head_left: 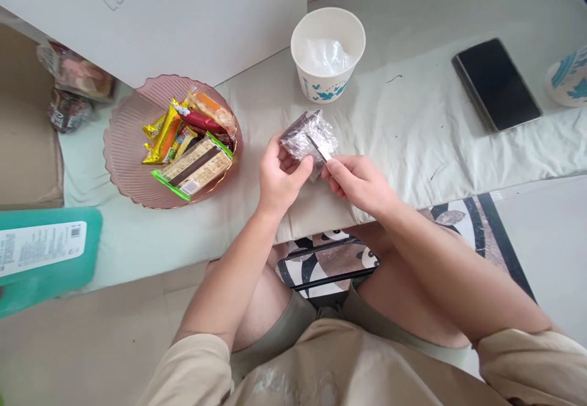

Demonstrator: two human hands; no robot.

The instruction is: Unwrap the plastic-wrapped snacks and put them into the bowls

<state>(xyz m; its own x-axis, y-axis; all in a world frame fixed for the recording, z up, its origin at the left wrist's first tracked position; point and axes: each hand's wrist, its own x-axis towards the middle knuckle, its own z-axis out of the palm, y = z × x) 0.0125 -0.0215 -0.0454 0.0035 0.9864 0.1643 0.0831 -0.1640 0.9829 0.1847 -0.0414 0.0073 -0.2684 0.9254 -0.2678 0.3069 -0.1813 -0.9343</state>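
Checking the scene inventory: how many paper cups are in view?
2. One paper cup stands behind the hands, with clear plastic inside; another cup sits at the right edge, cut off by the frame.

Bright, even daylight, soft faint shadows, slight blur throughout, wide-angle bending at the edges

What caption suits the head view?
Both hands, left hand and right hand, grip a clear-wrapped dark snack.

Both hands' grip [316, 173] on a clear-wrapped dark snack [308, 139]; pink snack plate [132, 167] beside.
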